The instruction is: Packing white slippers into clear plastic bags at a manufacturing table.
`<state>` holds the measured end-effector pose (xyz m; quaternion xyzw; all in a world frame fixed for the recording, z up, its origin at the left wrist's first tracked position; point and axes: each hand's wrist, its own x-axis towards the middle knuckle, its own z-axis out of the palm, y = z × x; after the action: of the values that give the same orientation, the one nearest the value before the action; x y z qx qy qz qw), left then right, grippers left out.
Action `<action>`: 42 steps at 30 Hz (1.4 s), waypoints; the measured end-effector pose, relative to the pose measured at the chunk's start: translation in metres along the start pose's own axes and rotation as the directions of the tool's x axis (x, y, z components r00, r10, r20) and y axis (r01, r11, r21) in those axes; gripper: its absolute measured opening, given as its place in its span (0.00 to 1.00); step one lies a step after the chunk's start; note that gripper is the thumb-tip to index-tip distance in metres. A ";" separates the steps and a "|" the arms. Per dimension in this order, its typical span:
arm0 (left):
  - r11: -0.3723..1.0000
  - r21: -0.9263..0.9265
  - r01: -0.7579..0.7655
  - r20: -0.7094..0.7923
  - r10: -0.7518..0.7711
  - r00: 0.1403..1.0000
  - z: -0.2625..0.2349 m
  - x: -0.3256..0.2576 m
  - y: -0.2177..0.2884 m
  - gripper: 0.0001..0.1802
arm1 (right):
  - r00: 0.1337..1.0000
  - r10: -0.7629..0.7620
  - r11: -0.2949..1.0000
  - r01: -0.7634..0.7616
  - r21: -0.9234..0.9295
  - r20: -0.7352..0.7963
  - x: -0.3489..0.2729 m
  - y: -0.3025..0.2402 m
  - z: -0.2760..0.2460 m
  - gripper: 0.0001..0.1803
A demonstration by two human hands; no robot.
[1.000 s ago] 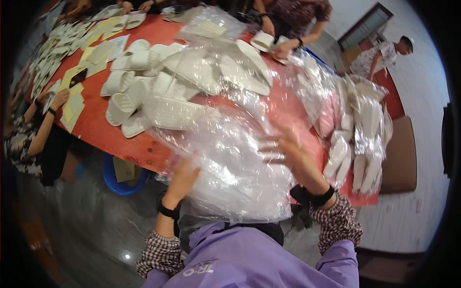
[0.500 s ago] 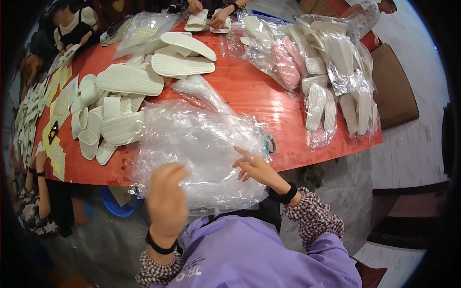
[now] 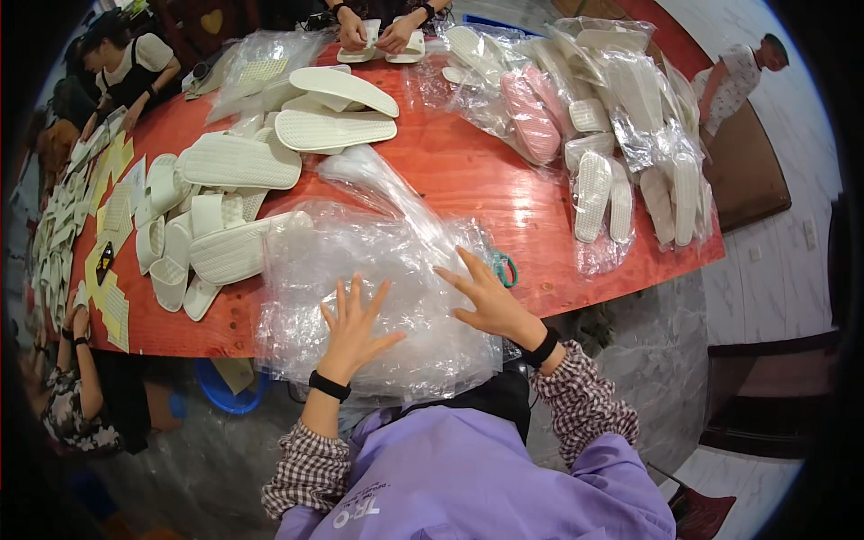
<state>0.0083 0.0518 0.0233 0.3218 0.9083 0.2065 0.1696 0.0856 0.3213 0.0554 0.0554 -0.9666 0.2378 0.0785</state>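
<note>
Clear plastic bags [image 3: 360,243] lie in a loose, wrinkled stack at the table's near edge. Over the near part of the stack is my left hand [image 3: 356,331], fingers spread, holding nothing. My right hand [image 3: 490,297] also has its fingers spread and empty, above the stack's right side. Whether either palm touches the plastic I cannot tell. A rolled bundle of clear plastic [image 3: 373,180] stretches away behind the stack. Off-white slippers [image 3: 241,160] are heaped to the left, one partly under the plastic. Green-handled scissors [image 3: 509,269] peek out just beyond my right hand.
Bagged slippers [image 3: 592,198], with a pink pair [image 3: 531,115] among them, cover the right of the red table [image 3: 504,193]. A co-worker's hands [image 3: 382,36] handle slippers at the far edge. Other people work along the left. A blue basin [image 3: 230,387] is on the floor.
My left hand has moved up and forward over the plastic and spread its fingers. My right hand's fingers have opened wider. The plastic stack has shifted and uncovered more of a slipper.
</note>
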 end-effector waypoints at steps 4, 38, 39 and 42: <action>0.996 0.058 0.071 0.036 -0.073 0.997 -0.003 0.012 0.013 0.52 | 0.999 0.045 0.992 -0.046 0.115 0.015 0.016 0.036 -0.003 0.31; 0.990 0.134 -0.042 0.135 0.023 0.991 0.009 0.006 0.030 0.43 | 0.479 0.771 0.523 -0.852 -0.011 -0.419 -0.111 0.243 -0.032 0.32; 0.989 0.140 -0.048 0.147 0.027 0.989 0.011 0.007 0.032 0.43 | 0.486 0.767 0.561 -0.825 0.071 -0.419 -0.112 0.247 -0.027 0.32; 0.983 0.183 -0.032 0.148 0.004 0.989 0.012 0.003 0.025 0.43 | 0.489 0.848 0.523 -0.719 0.457 -0.202 -0.053 0.209 -0.021 0.29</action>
<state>0.0239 0.0746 0.0240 0.3586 0.9056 0.0987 0.2036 0.1104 0.5192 -0.0303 -0.4358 -0.7919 0.4021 0.1461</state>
